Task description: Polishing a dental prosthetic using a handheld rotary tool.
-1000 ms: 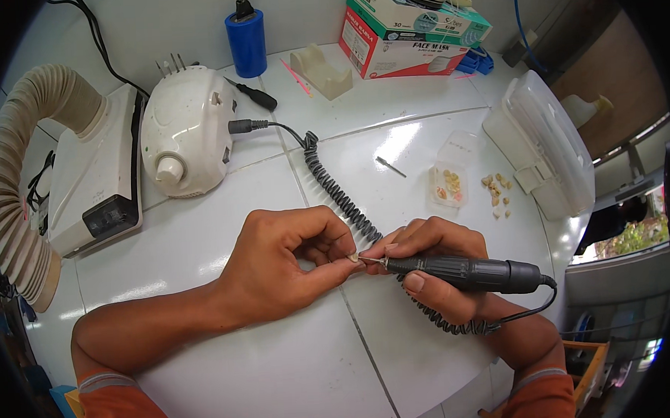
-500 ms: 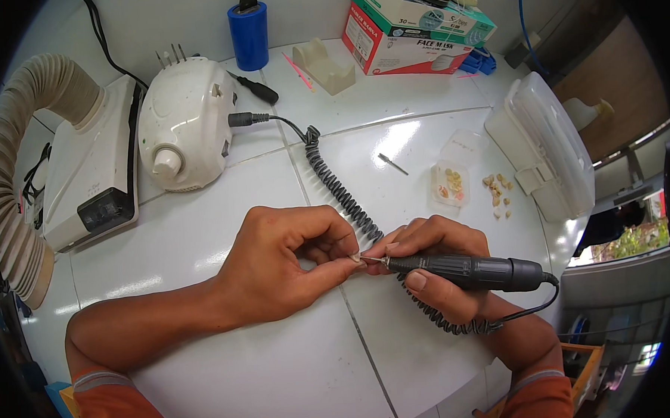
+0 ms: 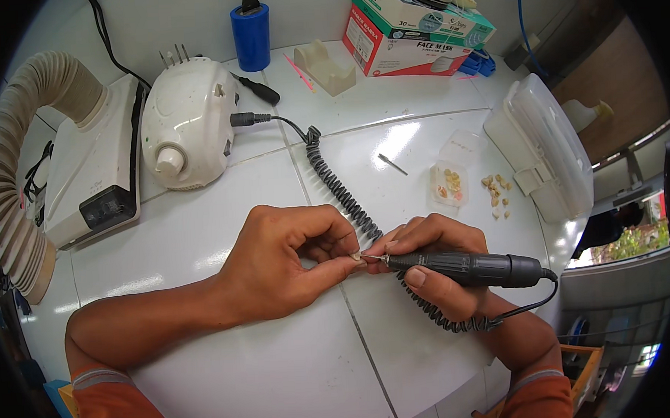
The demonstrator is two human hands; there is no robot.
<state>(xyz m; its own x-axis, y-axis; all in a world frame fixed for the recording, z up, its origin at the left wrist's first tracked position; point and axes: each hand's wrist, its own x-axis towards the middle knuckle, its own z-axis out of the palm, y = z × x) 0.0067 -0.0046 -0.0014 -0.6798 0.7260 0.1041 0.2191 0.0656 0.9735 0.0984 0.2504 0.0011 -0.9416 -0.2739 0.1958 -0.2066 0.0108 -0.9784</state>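
My left hand [image 3: 283,257] pinches a tiny pale tooth-like piece [image 3: 356,256] between thumb and forefinger; its fingertips hide most of it. In my right hand [image 3: 447,238] lies a black rotary handpiece [image 3: 476,268], held like a pen with its thumb underneath. The handpiece's thin metal bit [image 3: 376,258] points left and meets the piece, or nearly so; I cannot tell if it touches. Both hands' fingertips come together there. A coiled black cord [image 3: 335,183] runs from the handpiece, behind my right hand, to the white control unit [image 3: 185,126].
Beyond my right hand are a small clear box [image 3: 449,201] of pale and pinkish pieces, loose tooth-like pieces [image 3: 493,191] and a spare bit [image 3: 393,164]. A lidded plastic case [image 3: 545,147] stands right, mask boxes [image 3: 410,45] behind, a dust extractor [image 3: 90,175] with ribbed hose [image 3: 12,178] left.
The view has shifted very slightly. Both hands keep the same grips, with the bit still at the small piece.
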